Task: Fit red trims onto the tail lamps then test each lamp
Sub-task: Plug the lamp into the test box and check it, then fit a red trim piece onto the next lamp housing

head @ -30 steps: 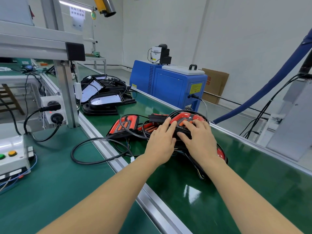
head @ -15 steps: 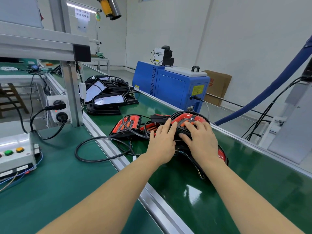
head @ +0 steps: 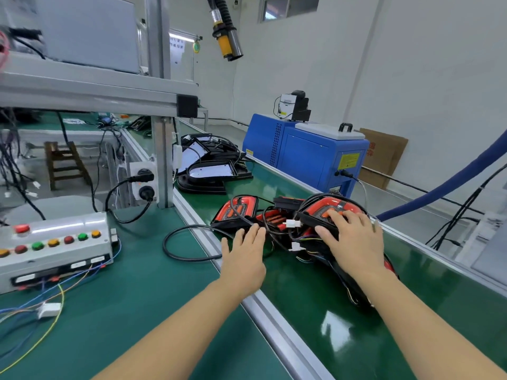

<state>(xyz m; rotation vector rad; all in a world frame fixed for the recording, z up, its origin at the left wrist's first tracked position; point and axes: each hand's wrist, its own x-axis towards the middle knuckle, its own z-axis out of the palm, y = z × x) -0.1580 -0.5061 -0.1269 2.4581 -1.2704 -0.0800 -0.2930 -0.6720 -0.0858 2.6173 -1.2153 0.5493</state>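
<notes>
Several red-and-black tail lamps lie in a tangle of wires on the green conveyor belt (head: 315,303). My right hand (head: 354,242) rests palm down on the rightmost tail lamp (head: 323,208), fingers spread over its red trim. My left hand (head: 244,256) hovers flat, fingers apart, holding nothing, just in front of the left tail lamp (head: 237,211). Between the hands sit loose white connectors (head: 293,223) on coloured wires. A third lamp is mostly hidden under my right wrist.
A grey test box with coloured push buttons (head: 55,242) sits on the left bench. A black cable loop (head: 186,242) crosses the aluminium rail (head: 271,314). Black lamp housings (head: 211,171) are stacked further up the belt. A blue machine (head: 307,152) stands beyond the belt.
My left hand has come off the lamp pile and drawn back to the left, near the rail. The right hand stays on the right lamp. The view has tilted up and left.
</notes>
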